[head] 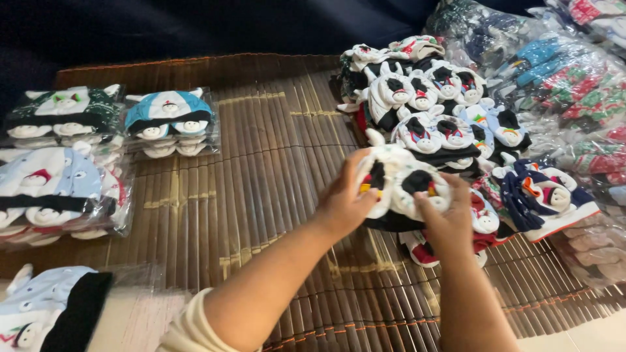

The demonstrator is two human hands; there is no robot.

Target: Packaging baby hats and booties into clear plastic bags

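My left hand [342, 202] and my right hand [450, 225] both grip a white pair of baby booties with black openings and animal faces [398, 182], lifted just above a bamboo mat [261, 195]. The pair is at the near edge of a loose heap of similar booties [443, 124] in white, black, blue and red, spread to the right. My left thumb lies over the left bootie; my right fingers pinch the right one from below.
Clear bags of packed booties sit at the left: a blue pack [171, 122], a dark green pack [62, 114], a pale blue pack [59, 195]. More plastic-wrapped stock [574, 72] is piled at the right. A loose pale blue bootie [49, 309] lies bottom left.
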